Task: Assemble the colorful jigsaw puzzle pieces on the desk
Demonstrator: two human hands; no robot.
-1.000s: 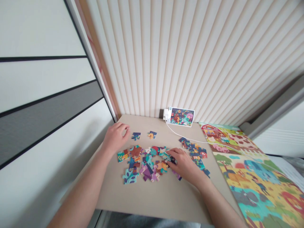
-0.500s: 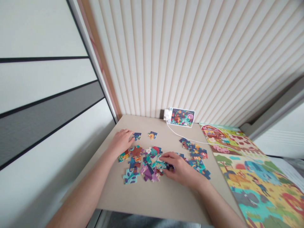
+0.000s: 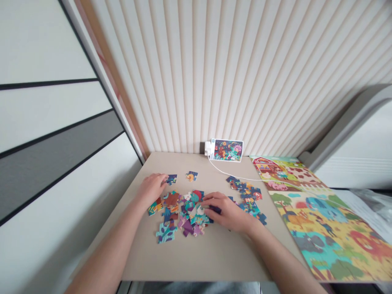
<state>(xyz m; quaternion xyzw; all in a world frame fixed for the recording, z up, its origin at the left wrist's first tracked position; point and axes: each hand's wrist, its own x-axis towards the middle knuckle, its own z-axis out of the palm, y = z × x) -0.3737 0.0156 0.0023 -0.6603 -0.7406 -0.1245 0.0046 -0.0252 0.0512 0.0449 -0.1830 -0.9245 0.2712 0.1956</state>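
My left hand (image 3: 152, 188) lies on the table at the back left, fingers stretched out, tips at the edge of a dark blue puzzle piece (image 3: 172, 179). My right hand (image 3: 228, 210) is at the right side of a heaped pile of puzzle pieces (image 3: 196, 214), its thumb and fingers closed around a dark puzzle piece (image 3: 215, 209) that is partly hidden. To the left of the pile is a joined group with brown and blue parts (image 3: 170, 204), with a turquoise piece (image 3: 166, 232) below it. A piece with an orange figure (image 3: 191, 176) lies alone behind the pile.
A joined strip of puzzle pieces (image 3: 249, 196) lies right of my right hand. At the back, a picture card (image 3: 228, 150) leans beside a white charger (image 3: 208, 148). Its cable (image 3: 239, 177) runs right across finished animal puzzles (image 3: 330, 228). A pleated panel (image 3: 196, 73) borders the table.
The view has shifted slightly. My right hand has moved a little at the pile, and a dark piece now shows between its fingers. My left hand stays by the same piece.
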